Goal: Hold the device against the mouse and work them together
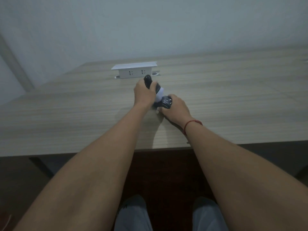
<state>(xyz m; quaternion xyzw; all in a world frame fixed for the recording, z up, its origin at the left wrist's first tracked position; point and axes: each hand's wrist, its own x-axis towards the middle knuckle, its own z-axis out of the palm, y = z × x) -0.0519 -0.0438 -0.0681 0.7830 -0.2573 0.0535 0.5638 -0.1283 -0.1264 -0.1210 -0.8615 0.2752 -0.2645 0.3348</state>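
My left hand [143, 94] grips the far end of a dark handheld device [148, 81] with a white middle section [159, 95]. The rounded black tip sticks out above my fingers. My right hand [176, 110] grips the near, dark rounded end [165, 102] of the same object, low over the wooden table [66, 117]. A red string bracelet [191, 124] circles my right wrist. What the object is exactly is too blurred to tell.
A white pop-up socket box [134, 71] with two outlets stands raised from the table just beyond my hands. A pale wall rises behind the table. My knees in grey trousers [133, 214] show under the near table edge.
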